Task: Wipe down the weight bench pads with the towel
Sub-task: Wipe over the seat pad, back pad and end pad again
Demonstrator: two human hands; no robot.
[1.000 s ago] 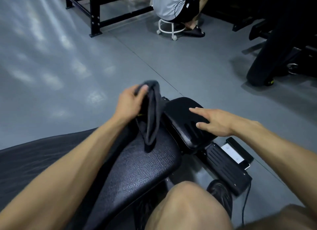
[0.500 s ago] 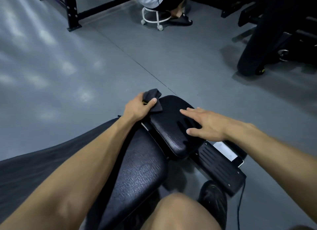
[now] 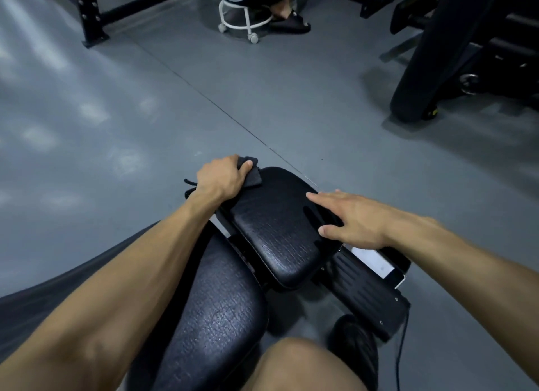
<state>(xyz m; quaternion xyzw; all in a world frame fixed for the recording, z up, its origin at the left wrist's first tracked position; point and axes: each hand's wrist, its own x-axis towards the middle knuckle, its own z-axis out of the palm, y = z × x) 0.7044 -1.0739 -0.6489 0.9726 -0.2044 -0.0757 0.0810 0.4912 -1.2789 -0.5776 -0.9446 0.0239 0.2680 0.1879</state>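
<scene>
Bunching up under the left hand (image 3: 222, 178), the dark towel (image 3: 251, 174) sits right at the far left corner of the small black bench pad (image 3: 277, 239), with a fold of cloth poking out past the thumb and fingertips and a dark end of it showing behind the wrist. That left hand grips the towel with the fingers curled over it, knuckles up, and presses it down on the pad's edge. Across the pad, the right hand (image 3: 354, 220) lies flat and wide, fingers straight and spread, resting on the pad's right side with the thumb pointing back toward the camera; it holds nothing. The small pad is tilted a little and sits just beyond the bigger, textured bench pad (image 3: 215, 312), which runs down toward the bottom of the view beneath the left forearm. A bare knee (image 3: 303, 367) comes up at the lower edge, and a black shoe (image 3: 354, 341) stands on the floor just beside it. To the right of the small pad, low down, there is a ribbed black footplate (image 3: 370, 297), and a phone (image 3: 379, 263) with a pale screen lies next to it on the grey floor (image 3: 145, 113), partly under the right wrist. Farther off, a white wheeled stool (image 3: 248, 25) carries a seated person, one sandalled foot (image 3: 288, 23) on the floor, with a black rack frame (image 3: 90, 17) to the left and dark gym machines (image 3: 455, 46) at the right.
</scene>
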